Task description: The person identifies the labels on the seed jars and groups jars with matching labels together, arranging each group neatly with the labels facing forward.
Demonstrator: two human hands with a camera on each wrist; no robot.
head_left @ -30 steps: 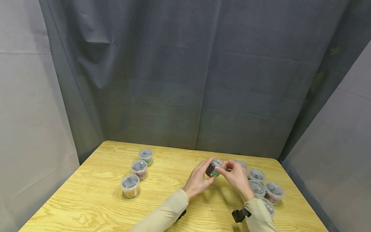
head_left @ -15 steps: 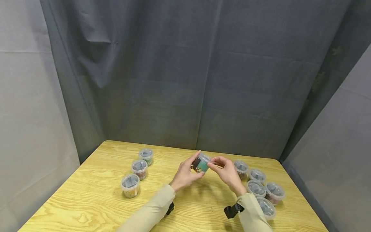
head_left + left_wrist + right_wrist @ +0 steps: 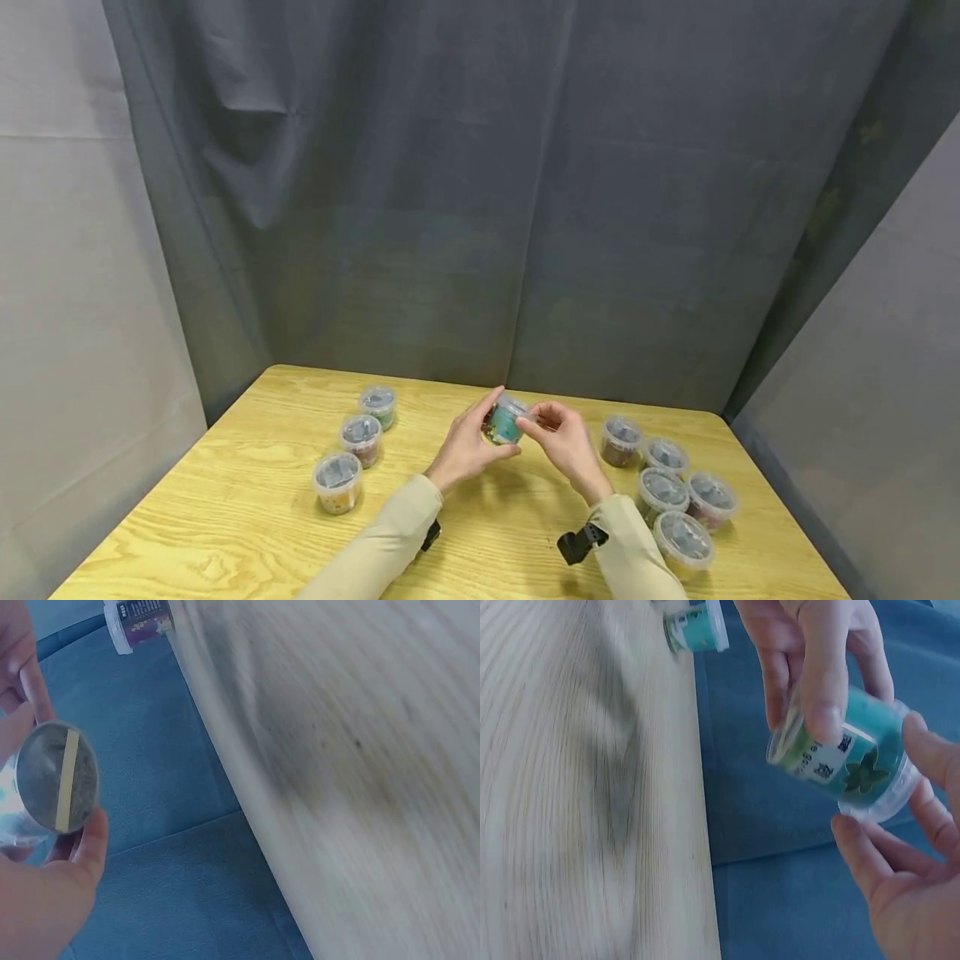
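Observation:
Over the middle of the table, my left hand (image 3: 467, 446) grips a small round plastic tub (image 3: 504, 423) with a turquoise label and a clear lid (image 3: 889, 796). Fingers and thumb wrap round its side, and the tub tilts with the lid toward my right hand (image 3: 564, 442). That hand has thumb and fingertips on opposite sides of the lid's rim. A green star-shaped leaf picture and printed text show on the label in the right wrist view. In the left wrist view the tub's base (image 3: 58, 776) faces the camera, with a pale yellow strip across it.
Three lidded tubs (image 3: 360, 439) stand in a slanting row on the left of the wooden table (image 3: 247, 500). Several more tubs (image 3: 663, 490) cluster at the right, beside my right forearm. A dark grey curtain (image 3: 420, 208) hangs behind the table's far edge.
Both hands have carried the tub leftward from near the right-hand cluster to the middle of the table. Its turquoise label has turned more into view. The standing tubs have stayed put.

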